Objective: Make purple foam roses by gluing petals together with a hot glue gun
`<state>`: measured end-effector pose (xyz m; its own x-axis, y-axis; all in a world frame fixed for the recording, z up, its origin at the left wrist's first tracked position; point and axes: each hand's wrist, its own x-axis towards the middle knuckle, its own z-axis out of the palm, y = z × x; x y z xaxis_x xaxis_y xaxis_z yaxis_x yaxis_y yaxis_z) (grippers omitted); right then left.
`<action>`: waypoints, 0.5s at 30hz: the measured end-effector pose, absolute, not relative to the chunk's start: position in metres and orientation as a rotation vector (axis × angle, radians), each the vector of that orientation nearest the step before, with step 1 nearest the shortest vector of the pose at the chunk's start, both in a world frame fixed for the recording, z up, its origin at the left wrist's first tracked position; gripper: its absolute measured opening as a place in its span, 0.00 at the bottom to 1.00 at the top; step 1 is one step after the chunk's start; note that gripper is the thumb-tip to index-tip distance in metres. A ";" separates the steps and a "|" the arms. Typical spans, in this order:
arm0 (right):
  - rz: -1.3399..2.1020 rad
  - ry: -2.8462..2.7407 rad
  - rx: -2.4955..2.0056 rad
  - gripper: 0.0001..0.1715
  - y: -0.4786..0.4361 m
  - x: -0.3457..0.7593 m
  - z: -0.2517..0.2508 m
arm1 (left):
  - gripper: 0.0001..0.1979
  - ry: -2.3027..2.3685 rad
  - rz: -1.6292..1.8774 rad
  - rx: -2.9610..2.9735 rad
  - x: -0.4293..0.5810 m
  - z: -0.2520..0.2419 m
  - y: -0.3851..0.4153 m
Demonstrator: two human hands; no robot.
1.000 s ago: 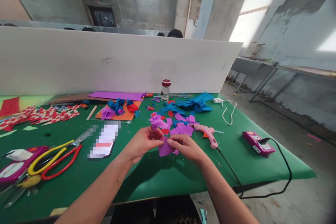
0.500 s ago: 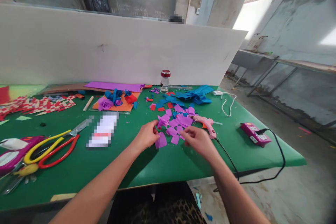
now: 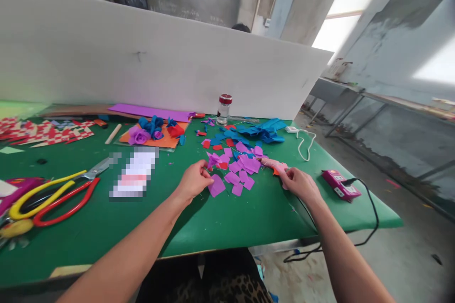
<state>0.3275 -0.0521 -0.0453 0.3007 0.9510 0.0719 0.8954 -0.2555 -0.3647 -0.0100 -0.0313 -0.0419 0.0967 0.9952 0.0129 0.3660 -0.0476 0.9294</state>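
Observation:
My left hand (image 3: pixel 194 181) pinches a purple paper petal (image 3: pixel 216 186) low over the green table (image 3: pixel 227 218). My right hand (image 3: pixel 300 183) has closed round the handle of the pink glue gun (image 3: pixel 274 165), which lies on the table with its black cord trailing off the right edge. Between the two hands lie several loose purple paper squares (image 3: pixel 245 170), mixed with red and blue scraps.
Yellow and red scissors (image 3: pixel 53 196) lie at the left, a phone (image 3: pixel 133 177) beside them. Finished paper roses (image 3: pixel 149 130) rest on an orange sheet. A small glass jar (image 3: pixel 223 109) stands before the white divider board (image 3: pixel 142 66). A pink power strip (image 3: pixel 341 184) sits at the right.
My right hand let go of the purple petal and moved right onto the glue gun. My left hand kept the petal and lowered it toward the table.

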 end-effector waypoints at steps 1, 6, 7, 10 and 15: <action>0.221 -1.669 -2.263 0.25 -0.051 0.326 -0.047 | 0.16 1.398 0.955 1.542 -0.010 -0.043 -0.032; 0.173 -1.754 -2.318 0.25 -0.047 0.324 -0.049 | 0.13 1.402 0.943 1.520 -0.010 -0.043 -0.033; 0.154 -1.767 -2.334 0.25 -0.047 0.324 -0.049 | 0.13 1.396 0.942 1.515 -0.010 -0.043 -0.033; 0.054 -1.770 -2.369 0.24 -0.052 0.325 -0.046 | 0.14 1.386 0.937 1.485 -0.009 -0.041 -0.035; -0.036 -1.576 -2.199 0.22 -0.076 0.336 -0.038 | 0.15 1.402 0.928 1.440 -0.009 -0.043 -0.032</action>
<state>0.3356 -0.0758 -0.0380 0.3527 0.8969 0.2666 0.9081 -0.2594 -0.3287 -0.0093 -0.0324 -0.0434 0.0773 0.9945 -0.0711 0.3234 0.0424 0.9453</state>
